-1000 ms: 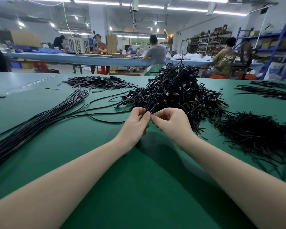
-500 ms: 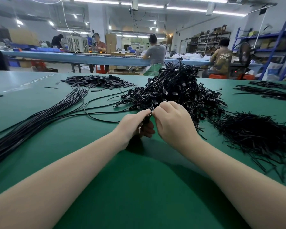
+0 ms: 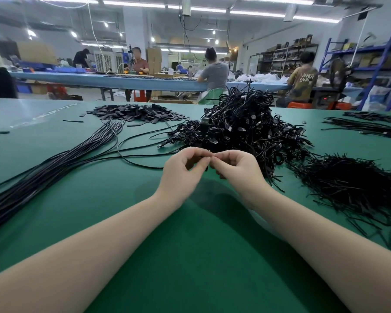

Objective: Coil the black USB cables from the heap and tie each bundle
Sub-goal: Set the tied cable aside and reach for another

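My left hand point(image 3: 185, 170) and my right hand point(image 3: 237, 168) meet fingertip to fingertip just in front of the big heap of tied black cable bundles point(image 3: 246, 125). Both pinch a small black cable bundle point(image 3: 205, 158) between them; my fingers hide most of it. A sheaf of long straight black USB cables point(image 3: 54, 166) runs from the left edge toward the middle, and one loose cable point(image 3: 131, 160) loops from it toward my left hand. A pile of black twist ties point(image 3: 352, 184) lies to the right of my right hand.
The green table point(image 3: 190, 256) spreads in front of me. A flat pile of small black pieces point(image 3: 136, 114) lies at the back left, more black cables point(image 3: 368, 125) at the far right. Several people work at a blue bench point(image 3: 99, 79) behind.
My hands have shifted slightly toward me and turned. The left fingers now arch over the bundle with the thumb below, and the right fingertips pinch its other end.
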Available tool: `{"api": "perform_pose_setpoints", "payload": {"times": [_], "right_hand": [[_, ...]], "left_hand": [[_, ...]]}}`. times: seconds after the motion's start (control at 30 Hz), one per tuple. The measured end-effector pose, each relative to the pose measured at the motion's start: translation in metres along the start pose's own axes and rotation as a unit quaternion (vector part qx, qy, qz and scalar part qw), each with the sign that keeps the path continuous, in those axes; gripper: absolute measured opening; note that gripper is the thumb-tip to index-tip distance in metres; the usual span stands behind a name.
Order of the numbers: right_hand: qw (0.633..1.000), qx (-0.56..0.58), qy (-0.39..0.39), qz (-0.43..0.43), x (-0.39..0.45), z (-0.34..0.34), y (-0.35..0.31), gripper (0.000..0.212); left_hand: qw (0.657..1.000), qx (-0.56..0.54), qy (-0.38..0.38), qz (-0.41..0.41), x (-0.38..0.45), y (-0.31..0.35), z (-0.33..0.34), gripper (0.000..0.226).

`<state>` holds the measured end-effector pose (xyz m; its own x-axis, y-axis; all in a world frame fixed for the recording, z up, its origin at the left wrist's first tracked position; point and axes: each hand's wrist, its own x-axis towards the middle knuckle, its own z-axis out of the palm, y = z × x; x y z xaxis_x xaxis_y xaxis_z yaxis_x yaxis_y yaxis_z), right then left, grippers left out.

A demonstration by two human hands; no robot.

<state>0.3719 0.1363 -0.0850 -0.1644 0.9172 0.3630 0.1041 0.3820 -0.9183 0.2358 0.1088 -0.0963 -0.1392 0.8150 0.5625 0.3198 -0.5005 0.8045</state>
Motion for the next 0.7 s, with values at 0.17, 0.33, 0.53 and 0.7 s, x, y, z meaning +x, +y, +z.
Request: {"api": "perform_pose_setpoints", "payload": {"times": [0.17,0.33,0.53,0.7], "right_hand": [[0.996,0.07,-0.025,0.039,-0.0009,0.001,-0.001,0.013],[0.989,0.125,-0.012,0.079,-0.0028,0.0027,-0.0004,0.006],[0.966,0.223,-0.041,0.124,-0.005,-0.0001,-0.0033,0.006],[0.97,0.231,-0.028,0.068,-0.0049,0.0033,-0.0025,0.009]], "left_hand": [[1.0,-0.017,0.019,0.005,0.0014,-0.0007,-0.0014,0.021],[0.995,-0.069,0.059,-0.04,0.0013,0.0004,-0.0026,0.027],[0.995,-0.086,0.022,-0.055,0.0043,0.0058,-0.0014,0.026],[0.966,-0.225,0.014,-0.129,0.0095,0.0093,-0.0001,0.019]]}}
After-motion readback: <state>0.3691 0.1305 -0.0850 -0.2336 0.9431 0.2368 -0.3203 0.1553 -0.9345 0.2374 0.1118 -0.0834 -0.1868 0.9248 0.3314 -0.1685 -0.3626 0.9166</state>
